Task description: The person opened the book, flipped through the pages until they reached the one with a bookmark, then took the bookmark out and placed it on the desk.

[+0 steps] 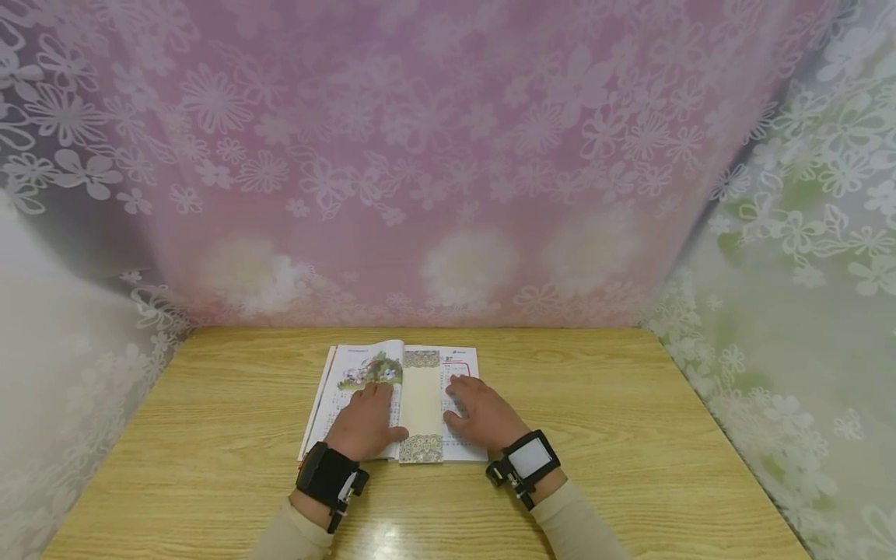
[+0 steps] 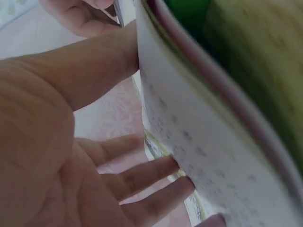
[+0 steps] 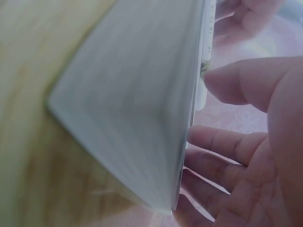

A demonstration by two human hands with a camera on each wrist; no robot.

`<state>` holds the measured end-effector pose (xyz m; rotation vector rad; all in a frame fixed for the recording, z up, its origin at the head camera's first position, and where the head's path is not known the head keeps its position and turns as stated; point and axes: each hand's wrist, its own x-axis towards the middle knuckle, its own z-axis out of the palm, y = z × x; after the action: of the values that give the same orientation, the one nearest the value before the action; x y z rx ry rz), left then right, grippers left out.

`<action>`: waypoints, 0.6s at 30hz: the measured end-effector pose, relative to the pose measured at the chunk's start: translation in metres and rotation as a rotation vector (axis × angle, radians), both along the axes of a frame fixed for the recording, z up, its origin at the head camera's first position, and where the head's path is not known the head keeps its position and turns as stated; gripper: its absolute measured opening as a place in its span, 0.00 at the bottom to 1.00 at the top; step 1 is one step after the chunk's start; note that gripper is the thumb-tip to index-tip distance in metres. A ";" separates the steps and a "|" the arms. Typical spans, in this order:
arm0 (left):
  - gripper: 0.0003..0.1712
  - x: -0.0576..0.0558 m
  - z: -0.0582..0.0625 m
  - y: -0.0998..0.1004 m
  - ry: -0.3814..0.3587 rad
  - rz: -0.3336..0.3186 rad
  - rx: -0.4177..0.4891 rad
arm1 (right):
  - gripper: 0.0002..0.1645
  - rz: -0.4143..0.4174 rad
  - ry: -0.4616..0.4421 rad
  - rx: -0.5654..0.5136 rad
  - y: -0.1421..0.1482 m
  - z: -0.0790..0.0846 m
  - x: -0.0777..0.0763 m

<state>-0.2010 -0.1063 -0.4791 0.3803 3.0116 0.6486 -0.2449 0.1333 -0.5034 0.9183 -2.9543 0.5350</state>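
Note:
An open book [image 1: 350,358] with printed text and a coloured picture lies on the table. Along its middle fold, mostly over the right page, lies a long cream strip [image 1: 421,400] with patterned ends, like a bookmark. My left hand [image 1: 360,424] rests on the left page, fingers extended, its thumb touching the strip's left edge. On the right page lies my right hand [image 1: 486,412], its thumb close to the strip's right edge. The left wrist view shows straight fingers [image 2: 156,198] against the printed page [image 2: 203,132]. In the right wrist view, spread fingers touch the book's edge [image 3: 132,104].
The wooden table [image 1: 595,404] extends on both sides of the book. A pink flowered cloth [image 1: 434,171] hangs behind the table, with pale flowered cloth [image 1: 791,311] at the right side. Both wrists wear black straps [image 1: 528,463] with devices.

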 end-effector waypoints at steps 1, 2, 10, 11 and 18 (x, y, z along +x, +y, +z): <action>0.47 0.000 0.000 -0.001 -0.004 -0.005 0.003 | 0.28 0.000 -0.002 -0.002 0.000 0.000 0.000; 0.47 0.000 0.000 -0.002 0.001 -0.010 0.000 | 0.28 -0.001 -0.005 -0.005 0.000 0.001 0.000; 0.40 -0.002 -0.005 -0.011 0.047 -0.002 -0.044 | 0.28 -0.003 -0.003 -0.018 0.001 -0.001 -0.002; 0.40 -0.002 -0.005 -0.012 0.042 0.000 -0.035 | 0.28 -0.002 0.002 -0.020 0.002 -0.001 -0.003; 0.32 -0.002 -0.005 -0.011 0.050 -0.002 -0.025 | 0.25 0.025 0.033 -0.038 0.001 0.000 -0.004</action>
<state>-0.2032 -0.1177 -0.4842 0.4042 3.0624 0.6102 -0.2486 0.1339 -0.5030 0.9517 -2.8966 0.5692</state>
